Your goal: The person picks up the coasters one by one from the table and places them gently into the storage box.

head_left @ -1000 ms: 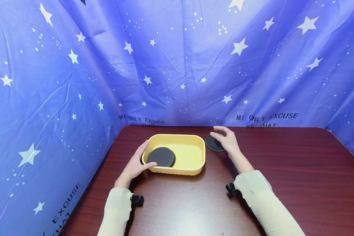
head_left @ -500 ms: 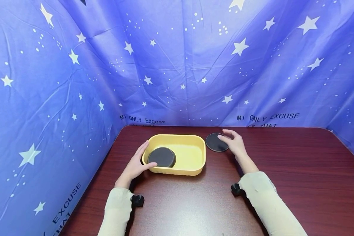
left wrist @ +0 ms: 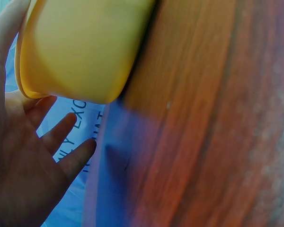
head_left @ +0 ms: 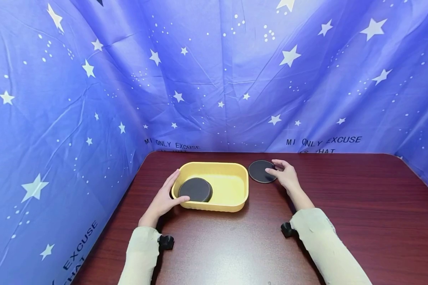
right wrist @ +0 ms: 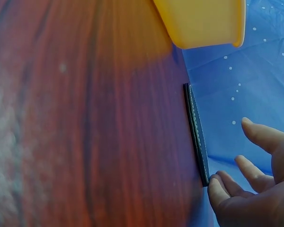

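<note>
A yellow rectangular container (head_left: 232, 207) stands on the table with a thick black round piece, perhaps stacked coasters (head_left: 195, 189), at its left end. My left hand (head_left: 162, 198) rests against that end, its thumb over the near rim and its fingers spread along the outer wall. A thin black round coaster (head_left: 259, 171) with a stitched edge lies flat, right of the container. At the coaster's right side is my right hand (head_left: 284, 176), fingers loosely bent. In the right wrist view its lower fingertips (right wrist: 217, 189) are by the coaster's edge; the thumb stays apart above.
The dark red wooden table (head_left: 214, 253) is backed by a blue star-patterned curtain (head_left: 214, 79), which also hangs along its left side. Black wrist cameras are strapped on both sleeves (head_left: 321, 237).
My right hand has moved right, from above the coaster to its right side, uncovering more of the coaster. The coaster, the container and my left hand show no clear movement.
</note>
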`<state>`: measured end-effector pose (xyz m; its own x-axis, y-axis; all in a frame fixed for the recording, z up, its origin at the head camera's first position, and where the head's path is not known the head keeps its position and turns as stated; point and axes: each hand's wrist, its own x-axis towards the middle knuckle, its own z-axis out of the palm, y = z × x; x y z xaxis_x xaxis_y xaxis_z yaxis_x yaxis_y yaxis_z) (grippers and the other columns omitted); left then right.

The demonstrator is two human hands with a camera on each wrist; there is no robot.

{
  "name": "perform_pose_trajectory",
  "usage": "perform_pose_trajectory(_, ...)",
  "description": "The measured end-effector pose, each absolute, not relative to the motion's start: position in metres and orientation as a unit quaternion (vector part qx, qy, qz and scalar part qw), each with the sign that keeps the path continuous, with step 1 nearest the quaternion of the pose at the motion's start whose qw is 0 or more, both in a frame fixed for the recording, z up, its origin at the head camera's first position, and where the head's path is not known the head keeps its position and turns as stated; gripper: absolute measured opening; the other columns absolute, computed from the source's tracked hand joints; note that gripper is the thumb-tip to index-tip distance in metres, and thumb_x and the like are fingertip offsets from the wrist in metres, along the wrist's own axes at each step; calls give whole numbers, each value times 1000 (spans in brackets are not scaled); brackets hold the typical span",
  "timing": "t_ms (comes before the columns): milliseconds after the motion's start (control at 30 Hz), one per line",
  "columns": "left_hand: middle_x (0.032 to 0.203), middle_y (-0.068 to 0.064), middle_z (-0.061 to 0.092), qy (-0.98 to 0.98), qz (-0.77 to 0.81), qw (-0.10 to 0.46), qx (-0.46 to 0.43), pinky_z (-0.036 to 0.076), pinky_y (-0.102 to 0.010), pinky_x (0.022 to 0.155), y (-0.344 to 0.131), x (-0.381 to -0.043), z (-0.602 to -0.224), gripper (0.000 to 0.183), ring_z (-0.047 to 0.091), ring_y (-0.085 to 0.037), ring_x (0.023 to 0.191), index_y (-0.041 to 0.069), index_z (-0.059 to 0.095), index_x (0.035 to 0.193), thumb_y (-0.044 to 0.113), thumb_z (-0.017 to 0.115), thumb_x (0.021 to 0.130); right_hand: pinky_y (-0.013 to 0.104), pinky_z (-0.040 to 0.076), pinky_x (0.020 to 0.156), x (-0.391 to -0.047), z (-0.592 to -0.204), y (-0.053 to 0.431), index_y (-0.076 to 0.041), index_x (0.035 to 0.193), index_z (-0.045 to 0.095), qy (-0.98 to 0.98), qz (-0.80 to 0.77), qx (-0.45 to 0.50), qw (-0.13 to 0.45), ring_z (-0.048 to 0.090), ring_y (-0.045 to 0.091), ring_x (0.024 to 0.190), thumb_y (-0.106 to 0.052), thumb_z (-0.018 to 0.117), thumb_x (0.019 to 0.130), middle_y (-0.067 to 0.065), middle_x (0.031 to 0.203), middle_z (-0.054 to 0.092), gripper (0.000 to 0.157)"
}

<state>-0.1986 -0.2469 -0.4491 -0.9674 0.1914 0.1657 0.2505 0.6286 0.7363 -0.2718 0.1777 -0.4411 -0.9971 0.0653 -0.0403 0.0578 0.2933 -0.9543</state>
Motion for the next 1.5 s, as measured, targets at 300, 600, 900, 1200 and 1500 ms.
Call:
perform_pose_trajectory(300, 167, -4, 21, -901, -415, 31, -121, 23, -60, 121, -246, -198, -448, 102, 22, -32, 153, 18, 25, 160, 36, 84, 78, 45, 38, 116, -273, -444, 180, 5, 143, 46, -836, 548, -37, -4, 45, 40, 139, -13, 73, 88, 27, 148, 47, 64)
perform_pose_trajectory(600, 167, -4, 21, -900, -416, 37, -123, 23, -60, 121, -248, -199, -449, 102, 23, -32, 153, 18, 25, 160, 37, 84, 78, 56, 35, 113, -282, -446, 181, 6, 146, 40, -913, 404, 24, -44, 43, 46, 133, -17, 79, 81, 34, 145, 45, 79)
perform_pose_trajectory(900, 167, -6, 22, -900, -418, 35, -122, 23, -61, 121, -247, -196, -448, 102, 23, -33, 153, 16, 25, 159, 36, 84, 78, 62, 32, 110, -288, -443, 176, 4, 148, 38, -934, 350, 41, -60, 30, 56, 131, -10, 83, 73, 37, 149, 32, 88)
perform_pose_trajectory(1200, 167, -6, 22, -900, -416, 39, -126, 23, -61, 120, -247, -197, -448, 102, 23, -32, 153, 16, 25, 159, 37, 84, 78, 60, 33, 111, -285, -441, 183, 4, 150, 32, -921, 387, 8, -42, 33, 52, 128, -7, 82, 73, 38, 143, 31, 93)
perform_pose_trajectory(1500, 167, -6, 22, -900, -416, 39, -124, 23, -61, 120, -247, -196, -450, 102, 23, -33, 153, 17, 25, 159, 36, 84, 78, 24, 61, 69, -279, -443, 204, 14, 137, 49, -838, 542, -51, -50, 69, 8, 71, 6, 65, 89, 33, 121, 63, 51)
